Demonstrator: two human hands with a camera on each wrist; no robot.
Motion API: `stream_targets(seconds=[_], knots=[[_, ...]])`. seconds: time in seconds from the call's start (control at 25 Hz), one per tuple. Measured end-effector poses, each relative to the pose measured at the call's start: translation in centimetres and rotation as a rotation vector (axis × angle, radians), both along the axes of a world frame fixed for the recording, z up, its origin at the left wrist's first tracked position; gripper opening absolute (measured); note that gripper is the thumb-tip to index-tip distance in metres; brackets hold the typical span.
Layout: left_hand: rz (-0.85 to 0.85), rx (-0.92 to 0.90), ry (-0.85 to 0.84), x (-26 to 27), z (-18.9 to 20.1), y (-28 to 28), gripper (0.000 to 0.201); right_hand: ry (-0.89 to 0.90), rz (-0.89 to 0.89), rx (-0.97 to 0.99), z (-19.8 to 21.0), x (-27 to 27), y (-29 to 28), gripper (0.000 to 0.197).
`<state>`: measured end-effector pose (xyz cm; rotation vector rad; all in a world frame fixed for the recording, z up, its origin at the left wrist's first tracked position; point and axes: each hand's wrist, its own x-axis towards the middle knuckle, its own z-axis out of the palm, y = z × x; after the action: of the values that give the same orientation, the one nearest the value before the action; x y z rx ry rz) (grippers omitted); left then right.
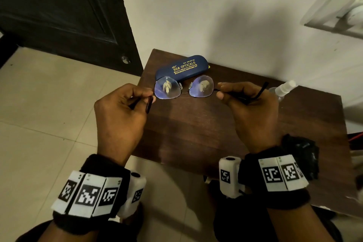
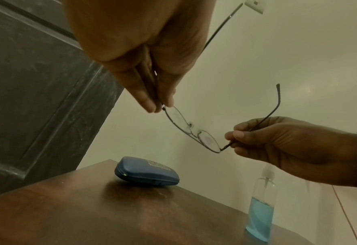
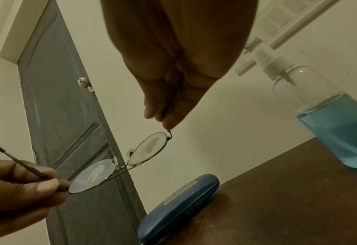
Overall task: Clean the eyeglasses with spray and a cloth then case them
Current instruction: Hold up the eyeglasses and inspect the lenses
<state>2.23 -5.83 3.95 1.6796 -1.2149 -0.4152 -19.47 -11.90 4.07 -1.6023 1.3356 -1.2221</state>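
The glasses were held above the table, long axis left to right, each temple pinched by the left hand and right hand. The spray stood nearest the right hand; the case, seemingly closed, lay beyond.

Dark wooden table, closed blue glasses case at its far edge, spray bottle standing far right

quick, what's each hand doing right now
Left hand: closed, pinching the eyeglasses by the left temple arm.
Right hand: closed, pinching the right temple arm near the hinge.
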Motion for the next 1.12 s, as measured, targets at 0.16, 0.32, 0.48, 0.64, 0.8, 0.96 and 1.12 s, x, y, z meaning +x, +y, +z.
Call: stream_targets(seconds=[0.16, 0.32, 0.48, 0.64, 0.8, 0.96, 1.12], knots=[[0.013, 0.006, 0.078, -0.16, 0.04, -0.14, 0.011, -0.002, -0.027, 0.005, -0.05, 0.01, -0.12, 0.022], [0.026, 0.020, 0.176, -0.18, 0.01, -0.23, 0.012, 0.063, 0.000, 0.035, -0.15, 0.07, -0.14, 0.021], [0.019, 0.045, 0.174, -0.40, 0.10, -0.26, 0.012, 0.110, -0.001, 0.009, -0.29, -0.06, -0.25, 0.015], [0.019, 0.049, 0.175, -0.55, 0.27, -0.29, 0.012, 0.127, -0.019, 0.036, -0.51, -0.14, -0.34, 0.015], [0.027, 0.049, 0.182, -0.68, 0.35, -0.32, 0.012, 0.113, -0.017, 0.049, -0.67, -0.19, -0.40, 0.015], [0.032, 0.060, 0.189, -0.58, 0.38, -0.34, 0.012, 0.101, -0.010, 0.058, -0.69, -0.11, -0.33, 0.015], [0.045, 0.083, 0.220, -0.75, 0.53, -0.51, 0.012, 0.016, -0.003, 0.060, -0.59, -0.03, -0.32, 0.020]])
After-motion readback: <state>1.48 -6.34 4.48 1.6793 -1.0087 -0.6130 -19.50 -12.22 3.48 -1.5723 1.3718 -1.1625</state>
